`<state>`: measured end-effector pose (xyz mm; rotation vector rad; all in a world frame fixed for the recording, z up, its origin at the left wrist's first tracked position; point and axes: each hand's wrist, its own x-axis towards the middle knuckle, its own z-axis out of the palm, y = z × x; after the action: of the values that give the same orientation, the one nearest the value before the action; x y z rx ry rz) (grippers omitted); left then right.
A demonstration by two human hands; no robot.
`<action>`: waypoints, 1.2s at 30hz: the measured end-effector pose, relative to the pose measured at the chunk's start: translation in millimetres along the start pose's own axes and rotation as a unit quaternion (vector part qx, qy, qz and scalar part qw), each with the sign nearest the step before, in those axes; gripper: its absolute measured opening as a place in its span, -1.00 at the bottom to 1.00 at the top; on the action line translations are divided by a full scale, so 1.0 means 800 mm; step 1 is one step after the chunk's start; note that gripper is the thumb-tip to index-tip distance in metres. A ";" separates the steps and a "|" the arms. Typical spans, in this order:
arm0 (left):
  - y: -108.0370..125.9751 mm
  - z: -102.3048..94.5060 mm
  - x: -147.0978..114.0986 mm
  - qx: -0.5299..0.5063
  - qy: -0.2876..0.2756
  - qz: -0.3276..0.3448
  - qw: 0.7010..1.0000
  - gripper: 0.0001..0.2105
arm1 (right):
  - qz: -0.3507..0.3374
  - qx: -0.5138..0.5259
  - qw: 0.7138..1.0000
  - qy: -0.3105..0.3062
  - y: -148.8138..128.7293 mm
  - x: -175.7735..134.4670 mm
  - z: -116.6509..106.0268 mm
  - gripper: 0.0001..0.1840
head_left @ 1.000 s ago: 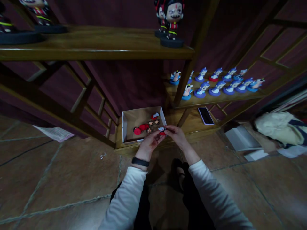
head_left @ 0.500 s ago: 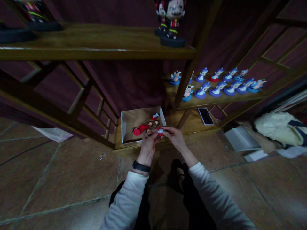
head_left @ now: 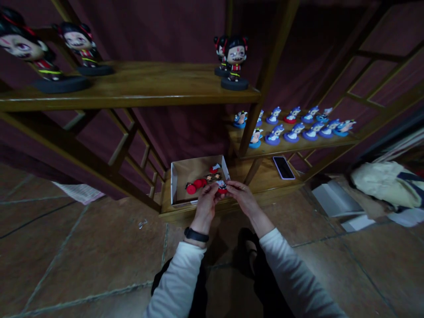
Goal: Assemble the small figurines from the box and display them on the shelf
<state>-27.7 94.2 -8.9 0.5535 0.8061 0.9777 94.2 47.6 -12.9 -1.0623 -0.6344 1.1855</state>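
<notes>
Between my two hands is a small figurine [head_left: 221, 185] with a white-grey upper part and a red base. The fingers of my left hand [head_left: 207, 199] pinch it from the left, and those of my right hand [head_left: 240, 194] grip its right side. Just beyond my left hand stands a shallow cardboard box [head_left: 172, 184] on the low shelf. Red round bases [head_left: 191, 189], a white-topped figurine [head_left: 215, 168] on red and a few small dark-haired heads [head_left: 217, 176] lie in it.
Blue and white figurines [head_left: 294, 131] stand in two rows on the right shelf [head_left: 344, 140]. Below them lies a phone [head_left: 283, 168]. Larger black-haired figurines [head_left: 235, 62] stand on the upper shelf [head_left: 159, 84]. A grey box [head_left: 337, 199] and a pale bag [head_left: 380, 182] sit at right.
My view has tilted upward, so more of the upper-shelf figurines shows. The figurine in my hands has been turned, its white part now upright above the red base.
</notes>
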 end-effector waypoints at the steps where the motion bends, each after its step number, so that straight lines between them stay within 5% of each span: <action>1: 0.001 0.001 0.000 0.004 -0.006 0.000 1.000 -0.79 | 0.007 0.015 1.000 0.001 0.002 0.001 -0.001 -0.68; 21: -0.005 -0.006 -0.003 -0.009 -0.013 -0.006 1.000 -0.78 | 0.008 -0.058 0.998 0.019 0.002 0.004 -0.005 -0.69; 29: -0.001 0.001 0.001 -0.045 0.013 -0.072 0.996 -0.88 | 0.037 0.029 0.998 0.038 0.010 0.001 0.002 -0.64; 36: -0.004 -0.007 -0.009 -0.017 -0.019 -0.055 0.998 -0.82 | 0.034 0.035 0.997 0.053 0.011 -0.008 0.003 -0.71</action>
<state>-32.9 86.5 -11.9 0.4930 0.7767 0.8761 86.2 42.4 -19.3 -1.0869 -0.4728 1.1932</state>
